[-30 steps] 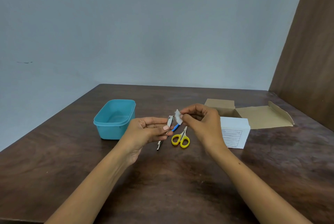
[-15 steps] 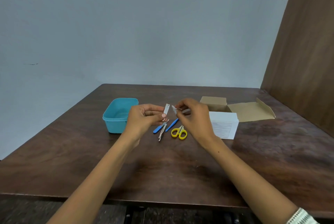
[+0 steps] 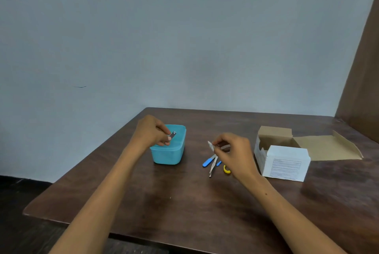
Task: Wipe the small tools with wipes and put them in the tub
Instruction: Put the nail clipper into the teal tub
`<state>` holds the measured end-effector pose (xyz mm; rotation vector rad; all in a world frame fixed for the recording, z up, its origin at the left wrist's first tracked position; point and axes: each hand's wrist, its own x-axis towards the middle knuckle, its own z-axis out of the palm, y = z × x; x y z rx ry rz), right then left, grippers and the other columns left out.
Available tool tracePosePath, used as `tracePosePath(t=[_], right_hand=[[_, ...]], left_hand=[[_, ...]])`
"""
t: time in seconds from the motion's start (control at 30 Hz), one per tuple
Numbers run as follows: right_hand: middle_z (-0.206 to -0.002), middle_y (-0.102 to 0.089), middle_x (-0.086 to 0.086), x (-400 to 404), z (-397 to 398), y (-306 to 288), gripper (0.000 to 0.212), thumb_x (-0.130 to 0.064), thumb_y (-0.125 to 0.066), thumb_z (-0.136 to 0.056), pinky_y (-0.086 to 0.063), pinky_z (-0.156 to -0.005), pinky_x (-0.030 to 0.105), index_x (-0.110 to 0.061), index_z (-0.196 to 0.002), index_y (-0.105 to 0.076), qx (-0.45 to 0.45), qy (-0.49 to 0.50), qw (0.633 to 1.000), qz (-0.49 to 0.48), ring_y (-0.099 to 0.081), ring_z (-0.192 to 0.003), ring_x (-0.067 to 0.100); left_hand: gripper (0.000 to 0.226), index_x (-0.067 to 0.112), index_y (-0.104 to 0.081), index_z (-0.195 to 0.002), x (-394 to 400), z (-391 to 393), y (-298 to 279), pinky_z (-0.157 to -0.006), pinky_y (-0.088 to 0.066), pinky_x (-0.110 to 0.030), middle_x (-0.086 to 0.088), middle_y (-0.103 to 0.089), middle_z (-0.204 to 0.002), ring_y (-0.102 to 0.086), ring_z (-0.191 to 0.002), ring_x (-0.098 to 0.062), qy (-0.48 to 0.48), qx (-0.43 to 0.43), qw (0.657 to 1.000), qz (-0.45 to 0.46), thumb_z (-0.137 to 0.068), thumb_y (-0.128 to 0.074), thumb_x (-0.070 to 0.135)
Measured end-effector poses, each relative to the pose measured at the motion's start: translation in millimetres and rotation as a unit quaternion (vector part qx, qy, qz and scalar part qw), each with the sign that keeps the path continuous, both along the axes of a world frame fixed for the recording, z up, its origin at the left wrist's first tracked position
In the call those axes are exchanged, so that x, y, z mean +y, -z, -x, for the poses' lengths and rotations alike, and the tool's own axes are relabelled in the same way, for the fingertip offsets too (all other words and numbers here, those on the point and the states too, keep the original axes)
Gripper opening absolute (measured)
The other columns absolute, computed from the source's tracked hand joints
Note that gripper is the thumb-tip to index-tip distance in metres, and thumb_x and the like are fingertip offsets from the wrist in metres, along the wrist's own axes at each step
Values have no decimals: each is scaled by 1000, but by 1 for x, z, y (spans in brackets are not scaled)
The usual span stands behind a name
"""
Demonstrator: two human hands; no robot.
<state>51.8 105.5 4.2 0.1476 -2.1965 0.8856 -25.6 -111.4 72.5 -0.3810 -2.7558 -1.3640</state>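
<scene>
Some illegible print on box (image 3: pixel 285 168)

hands (image 3: pixel 152 131), nail clipper (image 3: pixel 172 135) over tub (image 3: pixel 170 154)

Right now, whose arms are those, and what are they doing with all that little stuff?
The camera sits on a person's head, looking down at their own arms. The left hand holds a metal nail clipper over a blue tub. The right hand's fingers pinch a white wipe. On the brown table lie blue-handled tools, a metal tool and yellow scissors, mostly hidden. An open cardboard box sits at the right.
</scene>
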Motion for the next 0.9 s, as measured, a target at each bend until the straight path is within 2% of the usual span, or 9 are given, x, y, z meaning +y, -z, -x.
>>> tracePosePath(t=[0.1,0.23,0.33,0.47,0.6,0.73,0.83,0.9], right_hand=[[-70,-63,-10,2,1,3,8,-13,-73,-78,-54,-64,18,-16,-74,-68,-18,-5,1000,-18,-63,-67,5],[-73,-62,-12,4,-1,3,6,-14,-73,-79,-55,-67,20,-18,-77,-69,-43,-3,999,-29,-62,-70,5],[-70,-61,-13,7,-2,3,6,-17,-74,-79,-54,-65,18,-18,-75,-69,-40,7,999,-23,-62,-68,5],[-69,-61,-12,11,-3,1,7,-15,-74,-78,-48,-63,10,-17,-73,-69,-37,13,999,-16,-61,-67,5],[-71,-62,-11,9,-4,0,6,-13,-73,-79,-53,-64,18,-17,-75,-70,-49,7,999,-15,-62,-69,6],[-71,-60,-14,9,-5,-1,6,-13,-73,-79,-51,-61,16,-17,-76,-70,-62,4,998,-21,-61,-68,5],[-70,-57,-17,9,-6,0,5,-14,-73,-79,-48,-55,12,-17,-77,-70,-66,1,998,-25,-60,-65,3],[-69,-56,-17,9,-7,-1,4,-13,-73,-79,-46,-55,9,-16,-77,-70,-65,0,998,-26,-58,-64,2]], left_hand=[[15,-4,-71,-87,8,6,8,-67,-59,-27,-18,-71,-76,-69,-61,-15,-1,15,999,52,-73,-72,-9],[16,1,-74,-89,22,8,18,-71,-51,-24,-12,-73,-89,-68,-79,-17,-10,65,991,119,-75,-70,-7],[18,1,-74,-93,28,9,24,-87,-53,-29,-12,-72,-98,-66,-95,-21,-7,71,986,148,-79,-66,-7],[20,3,-75,-93,27,11,25,-88,-52,-29,-11,-71,-101,-65,-98,-20,-1,59,983,173,-79,-64,-8],[23,8,-77,-88,21,12,23,-85,-48,-23,-4,-72,-101,-62,-103,-16,8,31,980,195,-81,-61,-7],[19,13,-77,-88,13,10,20,-88,-49,-26,-3,-71,-105,-60,-106,-17,15,5,973,232,-80,-67,-1],[17,12,-76,-89,11,7,18,-87,-50,-26,-4,-71,-103,-61,-103,-17,9,9,972,234,-78,-71,1],[15,9,-76,-87,12,7,20,-85,-51,-27,-6,-71,-98,-63,-93,-16,-5,22,977,210,-75,-73,0]])
